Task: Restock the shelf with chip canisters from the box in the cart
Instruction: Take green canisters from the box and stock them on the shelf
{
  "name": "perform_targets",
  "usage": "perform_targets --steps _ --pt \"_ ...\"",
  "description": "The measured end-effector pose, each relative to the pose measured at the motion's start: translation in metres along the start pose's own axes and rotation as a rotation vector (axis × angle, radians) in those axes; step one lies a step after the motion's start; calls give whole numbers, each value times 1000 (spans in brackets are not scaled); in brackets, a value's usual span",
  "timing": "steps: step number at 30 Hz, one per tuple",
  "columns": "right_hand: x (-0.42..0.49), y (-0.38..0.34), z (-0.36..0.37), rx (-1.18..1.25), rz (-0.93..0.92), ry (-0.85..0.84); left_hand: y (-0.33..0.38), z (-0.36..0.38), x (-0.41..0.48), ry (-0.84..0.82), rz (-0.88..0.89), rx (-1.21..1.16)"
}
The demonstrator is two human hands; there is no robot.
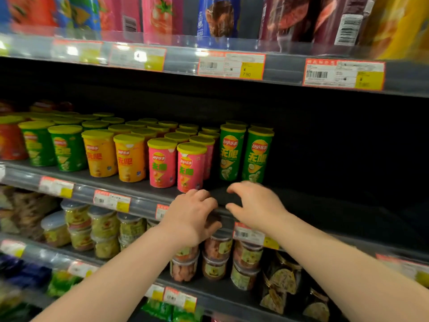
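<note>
Rows of Lay's chip canisters with yellow lids stand on the middle shelf (336,205). Two tall green canisters (232,154) are the rightmost. To their left are short pink canisters (191,170), orange canisters (130,159) and short green canisters (67,149). My left hand (195,214) hangs at the shelf's front edge, just below the pink canisters, with fingers loosely curled and holding nothing. My right hand (253,205) hovers in front of the tall green canisters, fingers spread and curved, empty. The box and the cart are out of view.
Right of the tall green canisters the middle shelf is dark and bare. Bagged snacks (160,17) fill the shelf above. Stacked clear tubs (216,252) and small jars (104,228) sit on the shelf below. Price labels (232,66) line the shelf rails.
</note>
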State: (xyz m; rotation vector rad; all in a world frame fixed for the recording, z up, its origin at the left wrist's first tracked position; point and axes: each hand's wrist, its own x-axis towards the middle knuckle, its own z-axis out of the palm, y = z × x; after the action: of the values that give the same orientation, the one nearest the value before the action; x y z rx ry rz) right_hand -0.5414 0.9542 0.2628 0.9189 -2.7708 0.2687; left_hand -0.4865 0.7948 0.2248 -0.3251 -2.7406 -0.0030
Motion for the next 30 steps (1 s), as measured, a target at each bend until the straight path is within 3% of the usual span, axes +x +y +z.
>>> perform_targets --steps 3,10,19,30 --pt "-11 -21 3 14 -122 -11 -2 -1 -23 55 -76 -29" --pt "-26 -62 39 42 -244 -142 -10 12 -77 -180 -289 70" --pt "-40 -121 91 -31 -283 -229 -45 17 -155 -339 -381 56" --pt "-50 -332 174 -23 -476 -411 -156 -5 -364 -544 -690 -1"
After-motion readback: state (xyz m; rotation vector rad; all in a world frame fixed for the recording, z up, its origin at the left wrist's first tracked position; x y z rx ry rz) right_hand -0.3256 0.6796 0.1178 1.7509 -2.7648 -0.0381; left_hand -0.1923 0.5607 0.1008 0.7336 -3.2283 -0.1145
